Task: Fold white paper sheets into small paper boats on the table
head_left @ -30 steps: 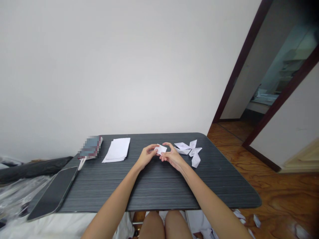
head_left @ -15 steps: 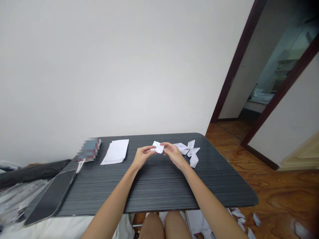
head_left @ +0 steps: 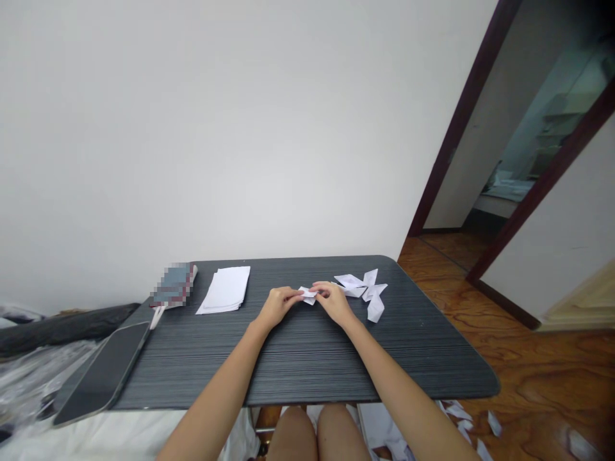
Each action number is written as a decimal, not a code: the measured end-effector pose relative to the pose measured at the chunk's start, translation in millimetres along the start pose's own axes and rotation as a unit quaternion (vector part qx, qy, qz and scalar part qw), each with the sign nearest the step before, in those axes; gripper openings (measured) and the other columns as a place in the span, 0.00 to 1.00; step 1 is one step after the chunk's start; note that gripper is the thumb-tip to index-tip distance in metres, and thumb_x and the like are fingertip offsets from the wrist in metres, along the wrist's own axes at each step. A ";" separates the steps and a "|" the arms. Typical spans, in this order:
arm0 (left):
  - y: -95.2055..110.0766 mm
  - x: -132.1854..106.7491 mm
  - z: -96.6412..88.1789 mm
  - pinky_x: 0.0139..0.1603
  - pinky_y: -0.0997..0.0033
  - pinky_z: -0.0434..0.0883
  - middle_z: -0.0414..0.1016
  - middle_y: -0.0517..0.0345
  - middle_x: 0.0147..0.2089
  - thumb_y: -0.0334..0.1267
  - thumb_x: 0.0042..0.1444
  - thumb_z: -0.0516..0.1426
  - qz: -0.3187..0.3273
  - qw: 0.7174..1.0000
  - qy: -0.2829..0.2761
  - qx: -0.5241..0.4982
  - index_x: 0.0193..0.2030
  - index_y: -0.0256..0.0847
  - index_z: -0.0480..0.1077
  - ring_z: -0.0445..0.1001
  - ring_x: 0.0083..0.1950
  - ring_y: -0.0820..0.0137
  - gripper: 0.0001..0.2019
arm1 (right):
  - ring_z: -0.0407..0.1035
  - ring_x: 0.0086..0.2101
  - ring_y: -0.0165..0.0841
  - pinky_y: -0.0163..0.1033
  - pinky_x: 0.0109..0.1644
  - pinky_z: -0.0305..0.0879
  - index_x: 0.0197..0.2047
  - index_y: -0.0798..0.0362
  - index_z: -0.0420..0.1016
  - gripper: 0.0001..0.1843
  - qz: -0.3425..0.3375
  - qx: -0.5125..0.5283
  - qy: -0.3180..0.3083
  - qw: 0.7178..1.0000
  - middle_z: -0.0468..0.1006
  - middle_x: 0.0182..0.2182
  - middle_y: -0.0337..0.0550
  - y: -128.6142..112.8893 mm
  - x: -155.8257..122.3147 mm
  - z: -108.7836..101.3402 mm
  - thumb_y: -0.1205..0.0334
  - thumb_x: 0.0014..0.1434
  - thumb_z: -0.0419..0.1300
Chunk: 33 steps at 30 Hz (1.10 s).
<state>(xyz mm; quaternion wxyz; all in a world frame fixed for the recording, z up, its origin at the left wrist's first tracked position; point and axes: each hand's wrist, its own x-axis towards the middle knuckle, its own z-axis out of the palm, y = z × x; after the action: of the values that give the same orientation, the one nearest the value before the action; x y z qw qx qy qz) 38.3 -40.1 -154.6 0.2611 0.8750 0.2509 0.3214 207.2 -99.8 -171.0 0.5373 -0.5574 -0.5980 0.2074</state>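
A small piece of folded white paper [head_left: 308, 296] is held between both hands, low over the dark table [head_left: 307, 365]. My left hand [head_left: 278, 305] pinches its left side between thumb and fingers. From the other side my right hand [head_left: 335, 302] grips the right edge, its fingertips bent over the paper. Part of the paper is hidden behind the fingers. Just right of my right hand lie several folded white paper shapes [head_left: 372, 292], some with pointed ends.
A stack of white paper sheets [head_left: 225, 289] lies left of my hands. Farther left are a pixelated book-like item [head_left: 173, 285] and a dark tablet-like slab [head_left: 103, 371] at the table's edge. Paper scraps [head_left: 459, 413] litter the wooden floor at right.
Both hands have lowered slightly toward the table. The folded paper, which faced me as a small flat shape, now appears tilted and flatter between my fingers.
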 end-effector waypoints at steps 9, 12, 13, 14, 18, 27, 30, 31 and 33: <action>4.5 -5.7 -5.0 0.36 0.74 0.62 0.65 0.55 0.34 0.39 0.55 0.48 0.085 0.987 -0.060 0.122 0.36 0.39 0.72 0.65 0.33 0.73 0.13 | 0.62 0.36 0.33 0.40 0.41 0.59 0.34 0.54 0.73 0.10 -0.128 -0.173 -0.095 0.972 0.70 0.31 0.44 -5.6 -9.2 -7.8 0.73 0.50 0.53; 3.0 -3.5 -3.3 0.37 0.73 0.62 0.67 0.54 0.34 0.37 0.54 0.49 0.075 0.992 -0.056 0.083 0.34 0.39 0.73 0.65 0.34 0.72 0.12 | 0.62 0.35 0.33 0.39 0.40 0.59 0.31 0.54 0.72 0.07 -0.129 -0.175 -0.104 0.971 0.71 0.29 0.43 -4.9 -7.3 -12.4 0.71 0.51 0.54; 1.9 -2.6 -2.6 0.36 0.73 0.62 0.67 0.54 0.33 0.37 0.54 0.50 0.063 0.994 -0.052 0.076 0.33 0.38 0.73 0.65 0.33 0.72 0.11 | 0.62 0.34 0.32 0.38 0.40 0.59 0.30 0.55 0.71 0.06 -0.124 -0.176 -0.102 0.971 0.71 0.29 0.43 -4.2 -6.5 -12.9 0.71 0.52 0.54; 0.7 -1.5 -2.1 0.35 0.73 0.62 0.68 0.55 0.32 0.37 0.53 0.51 0.051 0.995 -0.047 0.073 0.31 0.38 0.73 0.65 0.32 0.72 0.10 | 0.62 0.34 0.32 0.38 0.39 0.58 0.29 0.55 0.71 0.06 -0.119 -0.177 -0.098 0.972 0.71 0.28 0.42 -3.3 -5.8 -12.9 0.70 0.52 0.54; -3.0 1.8 0.1 0.33 0.73 0.62 0.68 0.56 0.29 0.37 0.51 0.53 0.011 0.997 -0.026 0.075 0.29 0.37 0.73 0.64 0.29 0.73 0.08 | 0.62 0.32 0.32 0.38 0.39 0.57 0.28 0.54 0.72 0.06 -0.098 -0.184 -0.085 0.974 0.71 0.27 0.42 1.3 -3.3 -11.2 0.68 0.52 0.54; 2.2 -1.0 2.1 0.37 0.71 0.62 0.66 0.56 0.30 0.35 0.52 0.51 0.020 0.997 -0.016 0.076 0.32 0.37 0.71 0.63 0.32 0.71 0.08 | 0.61 0.34 0.32 0.39 0.41 0.57 0.27 0.55 0.68 0.05 -0.124 -0.160 -0.094 0.975 0.68 0.30 0.42 0.0 -0.9 -15.4 0.69 0.52 0.53; 3.7 -2.6 3.2 0.38 0.72 0.62 0.65 0.56 0.32 0.36 0.52 0.51 0.054 0.995 -0.036 0.081 0.38 0.39 0.70 0.63 0.35 0.71 0.10 | 0.60 0.35 0.32 0.38 0.40 0.57 0.28 0.54 0.67 0.06 -0.145 -0.166 -0.110 0.969 0.68 0.29 0.42 -4.9 -3.0 -14.6 0.70 0.54 0.50; 3.5 -2.5 3.8 0.39 0.72 0.62 0.65 0.56 0.32 0.36 0.52 0.51 0.062 0.994 -0.041 0.084 0.38 0.39 0.70 0.63 0.35 0.71 0.10 | 0.60 0.35 0.32 0.38 0.40 0.57 0.29 0.54 0.67 0.07 -0.151 -0.167 -0.118 0.967 0.68 0.29 0.42 -6.1 -3.9 -14.1 0.70 0.55 0.50; 2.1 -1.7 5.2 0.39 0.72 0.61 0.65 0.55 0.32 0.36 0.53 0.50 0.069 0.993 -0.044 0.089 0.33 0.38 0.72 0.64 0.36 0.71 0.10 | 0.61 0.35 0.32 0.38 0.40 0.57 0.30 0.54 0.68 0.07 -0.156 -0.170 -0.127 0.965 0.68 0.29 0.42 -7.2 -5.7 -12.8 0.70 0.55 0.50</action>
<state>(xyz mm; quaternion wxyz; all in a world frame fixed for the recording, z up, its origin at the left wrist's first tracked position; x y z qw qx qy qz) 41.3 -44.2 -157.4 0.1700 0.9233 0.2062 0.2757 214.1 -111.4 -162.8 0.3798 -0.5094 -0.7674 0.0855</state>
